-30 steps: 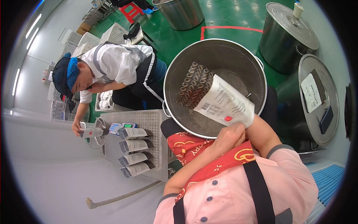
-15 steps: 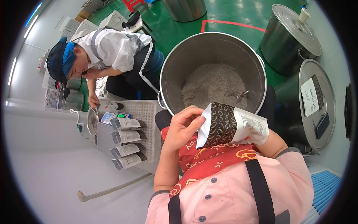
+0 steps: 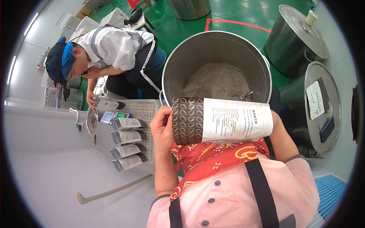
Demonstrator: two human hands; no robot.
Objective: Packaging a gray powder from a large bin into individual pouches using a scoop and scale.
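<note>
A white stand-up pouch (image 3: 235,118) with a dark, leaf-patterned band lies sideways before my chest, its printed side turned up. My left hand (image 3: 161,123) is closed with curled fingers at the pouch's dark end. On the other end, my right forearm (image 3: 283,136) reaches behind the pouch, which hides the right hand and its fingers. Just beyond the pouch stands a large steel pot (image 3: 217,35), partly filled with grey, grainy powder (image 3: 216,79). A small metal handle (image 3: 249,93) pokes out of the powder on the right.
At left, a co-worker (image 3: 114,47) bends over a digital scale (image 3: 116,117), one hand at a steel bowl (image 3: 92,121). Several filled pouches (image 3: 129,123) stand on a white perforated crate (image 3: 148,108). Lidded steel drums (image 3: 296,41) stand at right, one bearing a pouch (image 3: 316,98) and a phone (image 3: 327,128).
The pouch has shifted left and turned level, its printed face now showing fully. My left hand has moved left and slightly down with it.
</note>
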